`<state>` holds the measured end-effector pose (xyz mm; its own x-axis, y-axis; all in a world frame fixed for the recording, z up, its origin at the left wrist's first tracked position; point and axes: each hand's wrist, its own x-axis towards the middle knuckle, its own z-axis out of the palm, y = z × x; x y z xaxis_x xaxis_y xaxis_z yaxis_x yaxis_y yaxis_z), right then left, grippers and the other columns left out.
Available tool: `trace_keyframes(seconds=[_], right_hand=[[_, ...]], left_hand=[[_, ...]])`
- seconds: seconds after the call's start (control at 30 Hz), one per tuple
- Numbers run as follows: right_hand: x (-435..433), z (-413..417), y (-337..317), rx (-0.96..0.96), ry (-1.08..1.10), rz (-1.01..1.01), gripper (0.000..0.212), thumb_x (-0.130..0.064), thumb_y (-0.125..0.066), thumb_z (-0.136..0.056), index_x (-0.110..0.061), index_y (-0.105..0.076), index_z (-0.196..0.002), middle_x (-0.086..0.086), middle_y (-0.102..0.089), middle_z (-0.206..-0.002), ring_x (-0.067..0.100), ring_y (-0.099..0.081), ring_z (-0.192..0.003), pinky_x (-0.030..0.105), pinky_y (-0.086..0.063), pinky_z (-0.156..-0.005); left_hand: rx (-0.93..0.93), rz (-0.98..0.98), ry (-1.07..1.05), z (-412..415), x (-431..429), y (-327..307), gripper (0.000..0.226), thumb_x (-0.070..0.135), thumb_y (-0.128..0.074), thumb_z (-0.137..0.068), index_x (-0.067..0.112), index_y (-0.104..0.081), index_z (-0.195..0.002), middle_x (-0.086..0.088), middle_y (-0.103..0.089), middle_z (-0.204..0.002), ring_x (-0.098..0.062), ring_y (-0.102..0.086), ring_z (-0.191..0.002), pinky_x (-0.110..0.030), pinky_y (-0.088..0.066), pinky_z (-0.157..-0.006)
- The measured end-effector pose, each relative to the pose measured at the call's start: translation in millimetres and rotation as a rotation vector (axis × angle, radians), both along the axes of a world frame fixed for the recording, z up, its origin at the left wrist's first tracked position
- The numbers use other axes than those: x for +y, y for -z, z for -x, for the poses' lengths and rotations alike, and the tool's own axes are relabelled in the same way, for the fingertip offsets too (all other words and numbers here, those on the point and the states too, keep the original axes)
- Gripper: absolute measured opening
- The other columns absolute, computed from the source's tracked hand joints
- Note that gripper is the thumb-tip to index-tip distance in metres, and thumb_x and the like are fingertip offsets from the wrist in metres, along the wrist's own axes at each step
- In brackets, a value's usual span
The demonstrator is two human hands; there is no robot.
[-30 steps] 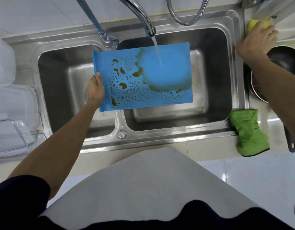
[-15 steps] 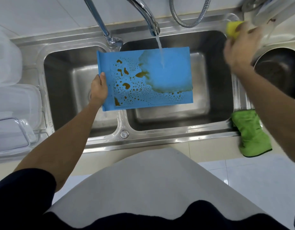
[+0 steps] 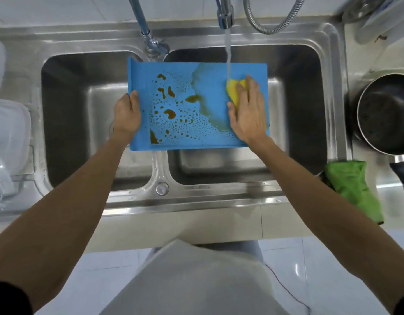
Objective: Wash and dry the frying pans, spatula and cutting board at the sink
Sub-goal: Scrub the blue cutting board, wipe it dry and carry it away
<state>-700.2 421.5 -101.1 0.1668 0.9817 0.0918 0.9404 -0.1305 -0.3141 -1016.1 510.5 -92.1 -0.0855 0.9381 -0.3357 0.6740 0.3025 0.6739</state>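
**A:** Board position?
**B:** Cutting board [image 3: 212, 96] over the sink [image 3: 196, 198], long axis left-right. Left hand [image 3: 127, 114] fingers wrapped round its left short edge.
**A:** Right?
**B:** Right hand [image 3: 247, 114] fingers flat, pressing the sponge [image 3: 234, 92] on the board's right half. Brown stains [image 3: 169, 113] lie left of it, so I'd scrub leftward.

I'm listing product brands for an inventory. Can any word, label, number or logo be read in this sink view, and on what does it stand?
No text can be read.
The blue cutting board, yellow sponge, green cloth, frying pan and sink show no print.
The white container at top right has a small brown mark, too blurred to tell whether it is lettering.
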Motion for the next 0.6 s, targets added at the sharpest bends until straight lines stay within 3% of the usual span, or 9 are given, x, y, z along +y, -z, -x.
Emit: trace_keyframes(seconds=[0.23,0.3,0.4,0.5,0.6], right_hand=[[39.9,-14.4,4.2,-0.022,0.072,-0.062,0.056,-0.012,-0.04,-0.097,-0.006,-0.039,-0.152,0.027,-0.035,-0.157,0.048,-0.031,-0.145,0.053,-0.027,-0.121],[68.2,7.1,5.2,0.0,0.005,-0.089,0.053,-0.016,-0.039,-0.101,-0.011,-0.039,-0.154,0.026,-0.033,-0.158,0.048,-0.031,-0.145,0.052,-0.03,-0.12],[85.6,52.5,11.6,0.035,-0.195,-0.131,0.049,-0.025,-0.038,-0.106,-0.012,-0.042,-0.153,0.02,-0.034,-0.16,0.046,-0.03,-0.147,0.051,-0.03,-0.12],[54.5,61.7,12.5,0.005,-0.412,-0.167,0.047,-0.017,-0.041,-0.105,-0.006,-0.043,-0.151,0.022,-0.039,-0.156,0.043,-0.033,-0.146,0.053,-0.026,-0.122],[-1.4,30.6,11.8,-0.015,-0.445,-0.202,0.045,-0.013,-0.046,-0.104,-0.006,-0.047,-0.149,0.02,-0.041,-0.155,0.039,-0.037,-0.145,0.055,-0.029,-0.119]], left_hand=[[0.042,-0.049,0.038,-1.5,1.9,3.3,0.044,0.042,-0.03,-0.107,0.009,-0.048,-0.084,0.005,-0.047,-0.072,-0.01,-0.043,-0.061,-0.028,-0.033,-0.054],[0.078,-0.084,0.051,-1.2,3.3,4.5,0.043,0.039,-0.031,-0.108,0.007,-0.05,-0.087,-0.004,-0.054,-0.08,-0.017,-0.049,-0.071,-0.032,-0.032,-0.061],[0.12,-0.117,0.048,-2.3,2.4,4.2,0.043,0.038,-0.032,-0.108,0.006,-0.052,-0.089,-0.012,-0.056,-0.09,-0.021,-0.051,-0.083,-0.027,-0.029,-0.065],[0.118,-0.126,0.045,-4.5,0.3,0.8,0.042,0.036,-0.032,-0.109,0.004,-0.05,-0.087,-0.011,-0.054,-0.09,-0.02,-0.05,-0.084,-0.022,-0.027,-0.062],[0.103,-0.12,0.042,-4.7,-0.5,-2.0,0.043,0.036,-0.032,-0.109,0.004,-0.049,-0.085,-0.011,-0.053,-0.087,-0.021,-0.05,-0.083,-0.029,-0.028,-0.065]])
